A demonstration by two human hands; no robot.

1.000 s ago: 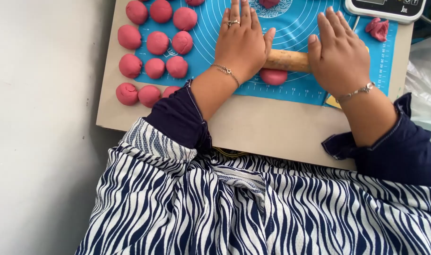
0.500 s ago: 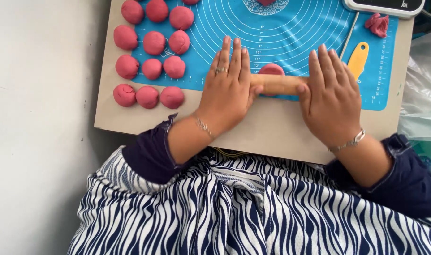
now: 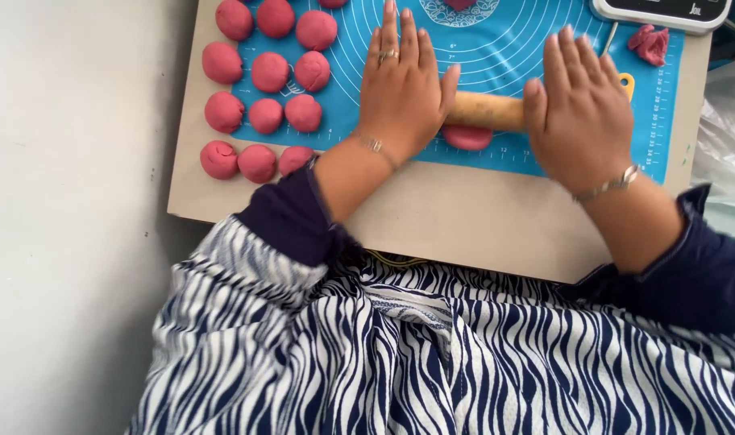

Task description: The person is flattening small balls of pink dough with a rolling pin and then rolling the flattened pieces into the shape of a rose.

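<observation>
Hands lay flat, fingers extended, left hand (image 3: 404, 89) and right hand (image 3: 581, 109) pressing a wooden rolling pin (image 3: 484, 111) over one pink dough piece (image 3: 467, 138) on the blue mat (image 3: 496, 48). About a dozen dough balls (image 3: 267, 72) remained unrolled.

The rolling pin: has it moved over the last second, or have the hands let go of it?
Both hands, left hand and right hand, stayed flat on the rolling pin. They drew it toward the person, then pushed it away again over the pink dough piece. The dough balls and blue mat stayed put.
</observation>
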